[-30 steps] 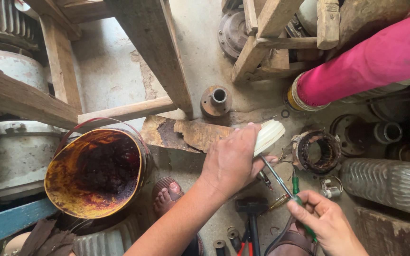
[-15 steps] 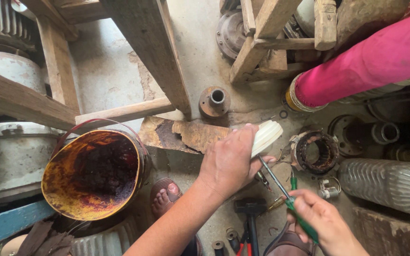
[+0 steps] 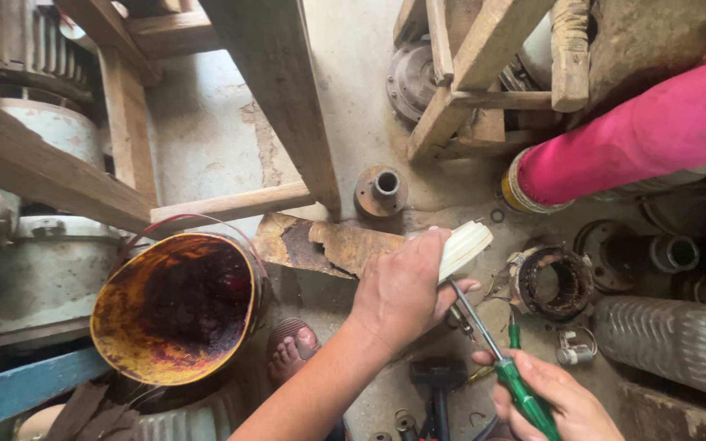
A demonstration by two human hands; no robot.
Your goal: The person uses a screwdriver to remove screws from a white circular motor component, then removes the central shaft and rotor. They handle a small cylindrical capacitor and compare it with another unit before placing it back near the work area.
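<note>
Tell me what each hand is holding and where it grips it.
Left hand wraps one end of a ribbed white plastic part. Right hand holds a screwdriver by its green handle.

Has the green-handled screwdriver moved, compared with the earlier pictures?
Cannot tell. The green-handled screwdriver sits lower against the round rusty motor stator, but the head camera shifted too.
</note>
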